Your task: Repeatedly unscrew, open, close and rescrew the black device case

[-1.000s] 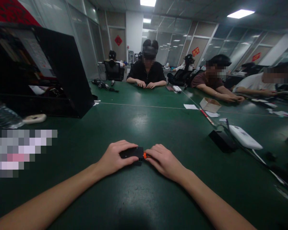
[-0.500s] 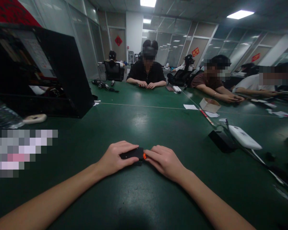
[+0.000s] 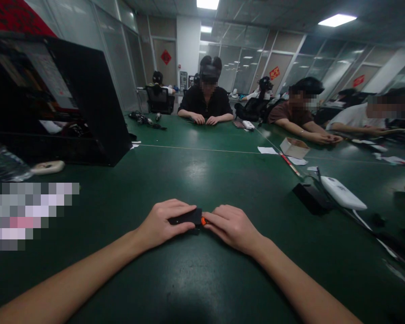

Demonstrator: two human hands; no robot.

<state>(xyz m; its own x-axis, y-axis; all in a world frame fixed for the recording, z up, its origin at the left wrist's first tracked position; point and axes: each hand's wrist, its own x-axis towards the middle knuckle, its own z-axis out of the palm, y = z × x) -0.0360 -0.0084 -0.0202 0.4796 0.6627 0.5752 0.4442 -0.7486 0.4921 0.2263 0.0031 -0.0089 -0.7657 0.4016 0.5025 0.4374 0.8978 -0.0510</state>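
A small flat black device [image 3: 187, 218] lies on the green table [image 3: 202, 180] right in front of me. My left hand [image 3: 164, 223] is closed around it from the left, fingers over its top and thumb along its near edge. A small orange part [image 3: 203, 221] shows at the device's right end. My right hand [image 3: 232, 227] is closed in a pinch on that orange part, knuckles up.
A large black open case [image 3: 60, 103] stands at the left, a pale oval object [image 3: 47, 167] before it. At the right lie a black box [image 3: 311, 198], a white device [image 3: 342, 193] and cables. Several other people sit at the table's far side.
My left fingers have slid a little further over the top of the black device, covering more of it. My right hand stays pinched at the orange part.
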